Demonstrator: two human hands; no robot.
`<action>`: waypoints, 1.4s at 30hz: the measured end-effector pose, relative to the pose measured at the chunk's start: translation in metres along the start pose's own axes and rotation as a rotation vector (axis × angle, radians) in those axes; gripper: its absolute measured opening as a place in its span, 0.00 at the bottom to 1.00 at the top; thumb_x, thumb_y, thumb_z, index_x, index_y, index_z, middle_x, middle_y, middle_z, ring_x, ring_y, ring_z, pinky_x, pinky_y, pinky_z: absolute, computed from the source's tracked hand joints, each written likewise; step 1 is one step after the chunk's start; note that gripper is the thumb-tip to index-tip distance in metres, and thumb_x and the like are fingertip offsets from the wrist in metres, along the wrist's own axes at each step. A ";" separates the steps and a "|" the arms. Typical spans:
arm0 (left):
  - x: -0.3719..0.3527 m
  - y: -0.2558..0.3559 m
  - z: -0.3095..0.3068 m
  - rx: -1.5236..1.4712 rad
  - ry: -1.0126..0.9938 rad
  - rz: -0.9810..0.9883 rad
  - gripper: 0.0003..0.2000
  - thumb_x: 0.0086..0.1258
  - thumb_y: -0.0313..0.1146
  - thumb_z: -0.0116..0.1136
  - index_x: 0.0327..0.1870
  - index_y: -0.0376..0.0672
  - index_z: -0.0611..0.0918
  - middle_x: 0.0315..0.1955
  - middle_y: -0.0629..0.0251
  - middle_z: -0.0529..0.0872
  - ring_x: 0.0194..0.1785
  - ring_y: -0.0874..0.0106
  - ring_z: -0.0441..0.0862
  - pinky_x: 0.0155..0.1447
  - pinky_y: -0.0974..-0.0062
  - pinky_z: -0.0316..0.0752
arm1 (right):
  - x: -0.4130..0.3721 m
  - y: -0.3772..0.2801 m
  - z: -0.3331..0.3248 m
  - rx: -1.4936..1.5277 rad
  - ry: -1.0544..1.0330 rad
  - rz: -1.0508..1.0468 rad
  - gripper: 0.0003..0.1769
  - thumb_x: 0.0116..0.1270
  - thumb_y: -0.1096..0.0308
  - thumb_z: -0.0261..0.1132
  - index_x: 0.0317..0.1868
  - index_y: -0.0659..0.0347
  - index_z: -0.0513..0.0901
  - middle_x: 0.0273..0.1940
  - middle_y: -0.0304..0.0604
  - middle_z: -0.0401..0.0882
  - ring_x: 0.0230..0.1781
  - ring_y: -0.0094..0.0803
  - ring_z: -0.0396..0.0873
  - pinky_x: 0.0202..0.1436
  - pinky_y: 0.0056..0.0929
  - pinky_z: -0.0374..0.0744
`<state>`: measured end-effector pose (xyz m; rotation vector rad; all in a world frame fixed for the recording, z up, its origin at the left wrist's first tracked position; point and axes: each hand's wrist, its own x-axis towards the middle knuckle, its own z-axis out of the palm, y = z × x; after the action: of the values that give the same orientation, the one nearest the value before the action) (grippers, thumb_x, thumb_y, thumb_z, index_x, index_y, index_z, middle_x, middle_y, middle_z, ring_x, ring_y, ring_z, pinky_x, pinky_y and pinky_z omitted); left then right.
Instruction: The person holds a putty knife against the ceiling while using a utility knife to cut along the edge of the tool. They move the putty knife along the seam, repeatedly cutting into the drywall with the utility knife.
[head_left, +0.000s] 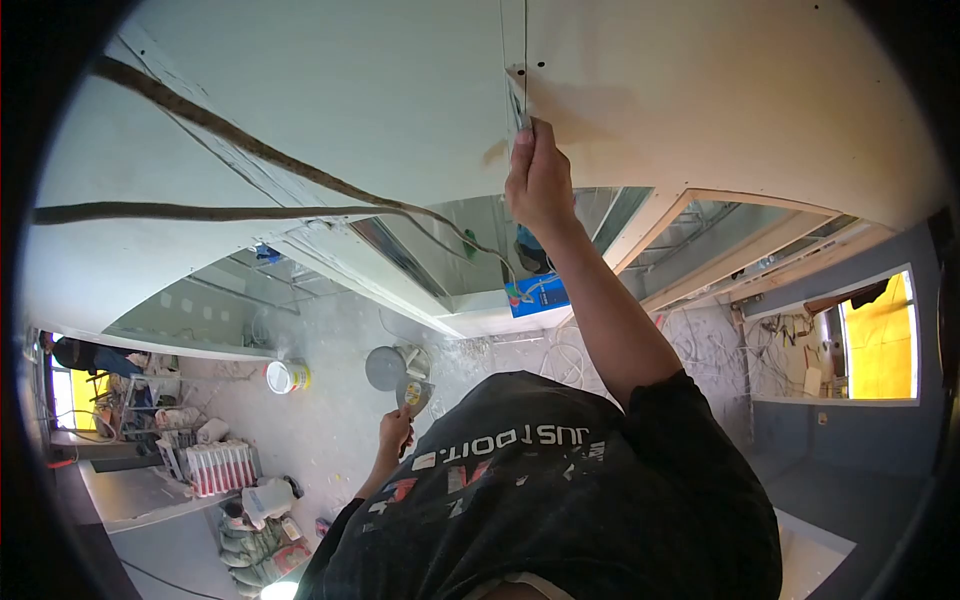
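My right hand point(541, 180) is raised to the pale board surface point(640, 90). Its fingers are closed around a putty knife point(518, 108), whose thin blade lies against a narrow seam between two boards. The handle is mostly hidden in the hand. Lower down on the left, my left hand point(393, 432) grips the handle of a wide putty knife point(413, 394) with a yellowish patch on its blade. That blade is held in front of a grey round bucket point(384, 367) on the floor. Dark screw spots show beside the seam.
Two brown cables point(250, 145) hang across the upper left. A blue box point(538, 296) sits in the wall opening. A white bucket point(288, 377), a white radiator point(222, 468) and several bags point(250, 550) stand on the dusty floor. At far left another person point(95, 356) is partly visible.
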<state>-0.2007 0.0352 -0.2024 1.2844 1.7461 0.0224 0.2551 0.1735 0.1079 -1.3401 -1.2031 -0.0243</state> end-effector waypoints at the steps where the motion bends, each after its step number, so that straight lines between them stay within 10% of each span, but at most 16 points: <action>1: -0.001 -0.003 0.001 -0.021 0.005 0.009 0.27 0.82 0.55 0.53 0.33 0.35 0.83 0.15 0.62 0.80 0.13 0.69 0.79 0.18 0.67 0.74 | -0.001 -0.001 -0.001 -0.001 -0.005 0.005 0.14 0.87 0.62 0.48 0.52 0.65 0.72 0.28 0.54 0.79 0.28 0.54 0.81 0.35 0.47 0.78; 6: 0.006 -0.006 0.005 -0.053 -0.004 -0.033 0.28 0.82 0.55 0.52 0.34 0.35 0.83 0.15 0.62 0.80 0.13 0.69 0.79 0.18 0.67 0.74 | -0.004 -0.012 -0.006 -0.204 -0.083 0.062 0.12 0.85 0.64 0.48 0.56 0.64 0.70 0.31 0.64 0.83 0.34 0.68 0.83 0.37 0.60 0.79; 18: 0.008 0.018 0.014 -0.101 -0.033 0.006 0.26 0.82 0.53 0.52 0.34 0.35 0.83 0.15 0.62 0.80 0.14 0.69 0.79 0.19 0.67 0.73 | -0.116 0.042 -0.008 -0.448 -0.352 0.431 0.12 0.83 0.62 0.52 0.47 0.63 0.72 0.34 0.67 0.84 0.35 0.68 0.84 0.38 0.63 0.80; 22: 0.011 -0.005 0.015 -0.105 -0.037 -0.054 0.26 0.82 0.53 0.53 0.34 0.35 0.84 0.15 0.62 0.80 0.14 0.68 0.79 0.18 0.66 0.73 | -0.117 0.020 -0.030 -0.270 -0.265 0.363 0.13 0.84 0.61 0.51 0.48 0.63 0.74 0.34 0.65 0.84 0.37 0.67 0.84 0.39 0.61 0.79; 28: 0.011 -0.009 0.005 -0.007 -0.038 -0.011 0.27 0.81 0.54 0.53 0.35 0.34 0.84 0.16 0.61 0.80 0.14 0.67 0.80 0.18 0.65 0.74 | -0.014 -0.034 -0.035 0.054 0.008 0.032 0.16 0.87 0.58 0.49 0.52 0.64 0.75 0.22 0.43 0.73 0.21 0.35 0.77 0.30 0.35 0.76; 31: 0.007 0.004 0.000 -0.056 -0.016 0.021 0.27 0.82 0.54 0.52 0.35 0.34 0.84 0.16 0.61 0.81 0.13 0.67 0.80 0.18 0.65 0.74 | 0.041 -0.066 -0.038 0.042 0.009 0.011 0.14 0.85 0.62 0.52 0.55 0.64 0.75 0.29 0.57 0.82 0.29 0.59 0.83 0.33 0.50 0.78; 42: -0.003 -0.005 0.004 0.024 0.057 0.088 0.28 0.81 0.56 0.54 0.31 0.37 0.86 0.16 0.62 0.83 0.15 0.68 0.82 0.21 0.65 0.76 | 0.110 -0.086 -0.022 0.049 0.148 -0.171 0.16 0.87 0.58 0.48 0.49 0.63 0.74 0.23 0.44 0.78 0.21 0.39 0.79 0.29 0.40 0.77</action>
<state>-0.2014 0.0284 -0.2054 1.3894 1.7415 0.0900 0.2649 0.1950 0.2473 -1.1696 -1.1819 -0.2116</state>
